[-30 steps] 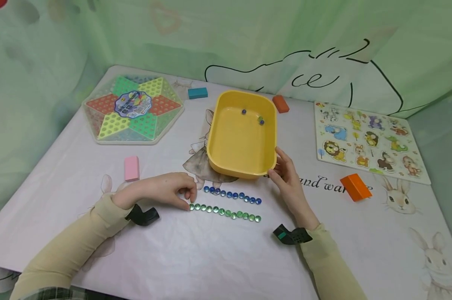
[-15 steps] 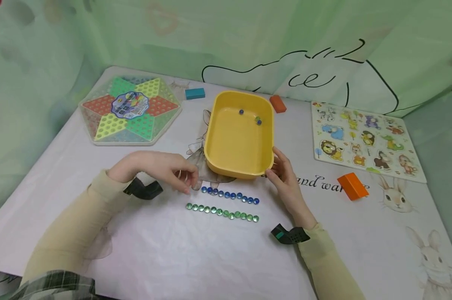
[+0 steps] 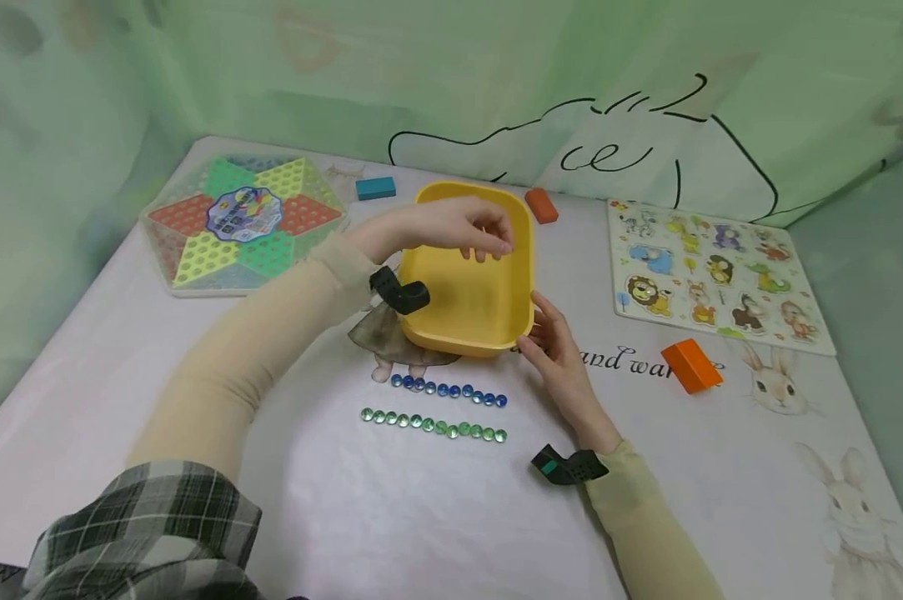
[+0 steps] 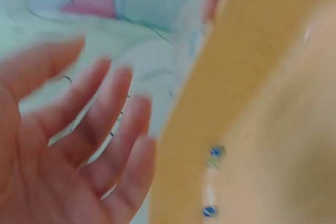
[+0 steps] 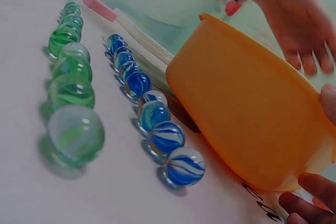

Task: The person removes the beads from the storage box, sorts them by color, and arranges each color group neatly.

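Observation:
My left hand (image 3: 469, 229) is above the far part of a yellow plastic tub (image 3: 469, 296), its fingers loosely bent and holding nothing. In the left wrist view, two blue marbles (image 4: 209, 211) and a greenish one (image 4: 212, 161) lie inside that tub; the hand hides them from the head camera. My right hand (image 3: 559, 358) grips the tub's near right corner between thumb and fingers. In front of the tub, a row of blue marbles (image 3: 442, 389) lies on the tablecloth. Nearer to me runs a second row, of green marbles (image 3: 428, 424).
A Chinese checkers set (image 3: 244, 221) lies at the back left, partly behind my left arm. Blue (image 3: 376, 188) and red (image 3: 541, 206) blocks flank the tub's far end. On the right are an animal puzzle board (image 3: 714, 271) and an orange block (image 3: 692, 366).
My left hand has left the end of the green row and moved up and right to above the tub. My right hand stays at the tub's corner. Both marble rows look unchanged.

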`<state>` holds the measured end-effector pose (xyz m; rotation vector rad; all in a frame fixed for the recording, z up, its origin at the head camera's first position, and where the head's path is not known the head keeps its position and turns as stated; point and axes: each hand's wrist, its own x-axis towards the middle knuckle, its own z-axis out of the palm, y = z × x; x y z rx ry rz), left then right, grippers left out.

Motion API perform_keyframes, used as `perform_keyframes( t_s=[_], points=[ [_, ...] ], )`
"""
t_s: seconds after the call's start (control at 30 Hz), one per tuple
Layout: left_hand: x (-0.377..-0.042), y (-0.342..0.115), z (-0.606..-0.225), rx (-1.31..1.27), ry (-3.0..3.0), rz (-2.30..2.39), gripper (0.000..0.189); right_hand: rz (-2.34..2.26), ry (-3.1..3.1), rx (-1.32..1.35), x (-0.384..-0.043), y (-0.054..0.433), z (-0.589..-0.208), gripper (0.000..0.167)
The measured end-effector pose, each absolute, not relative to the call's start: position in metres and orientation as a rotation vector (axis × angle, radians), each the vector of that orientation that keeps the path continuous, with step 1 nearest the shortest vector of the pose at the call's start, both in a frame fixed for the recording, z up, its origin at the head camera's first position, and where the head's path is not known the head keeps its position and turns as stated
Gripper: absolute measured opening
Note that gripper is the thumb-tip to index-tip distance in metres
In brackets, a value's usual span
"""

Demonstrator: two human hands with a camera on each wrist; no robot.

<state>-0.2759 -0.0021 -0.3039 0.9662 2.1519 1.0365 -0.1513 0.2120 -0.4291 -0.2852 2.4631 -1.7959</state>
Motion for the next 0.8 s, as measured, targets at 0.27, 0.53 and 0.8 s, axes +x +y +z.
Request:
perform_keyframes(
  t_s=[0.27,0.53,0.8],
  points=[
    [-0.307,0.026,-0.336,0.730,2.530,0.870,0.021,-1.778,2.458,-0.282,-0.149,0.206,-0.430,0.060],
    [-0.318,0.051,-0.353,0.712,2.663,0.243,0.036,-1.780,2.491,-0.335,-0.150,0.208,-0.429,0.060],
    [-0.314,0.057,-0.361,0.788,2.676,0.205,0.029,-1.786,2.494,-0.327,-0.149,0.211,-0.427,0.061]
  ],
)
